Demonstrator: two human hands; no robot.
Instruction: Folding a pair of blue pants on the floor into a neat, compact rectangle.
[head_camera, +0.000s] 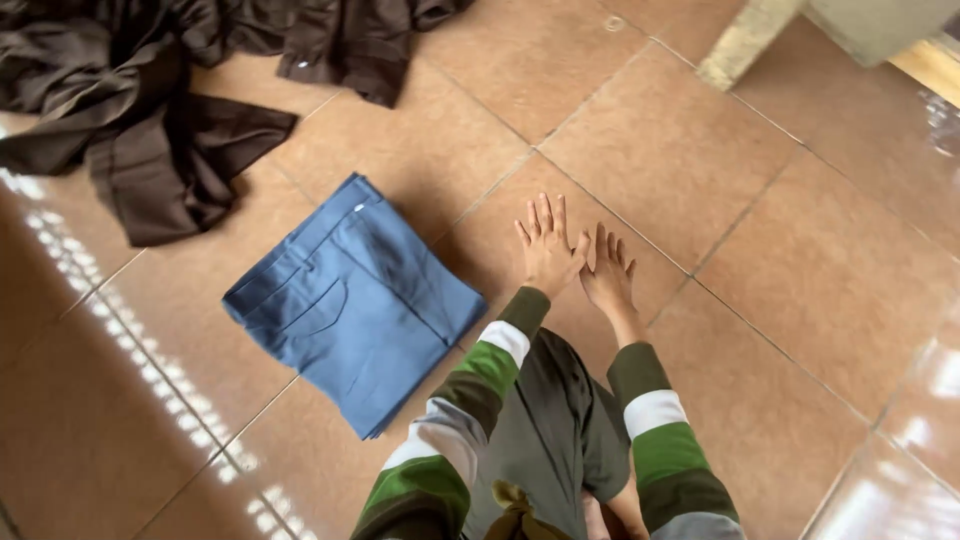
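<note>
Left hand and right hand are lying open, empty, side by side; folded blue trousers are lying just left of them.

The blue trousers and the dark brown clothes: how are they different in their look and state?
The blue trousers are folded into a neat, flat stack; the dark brown clothes lie crumpled and spread out. The blue trousers lie near the left hand; the dark brown clothes lie farther away. Both rest on the tiled floor.
</note>
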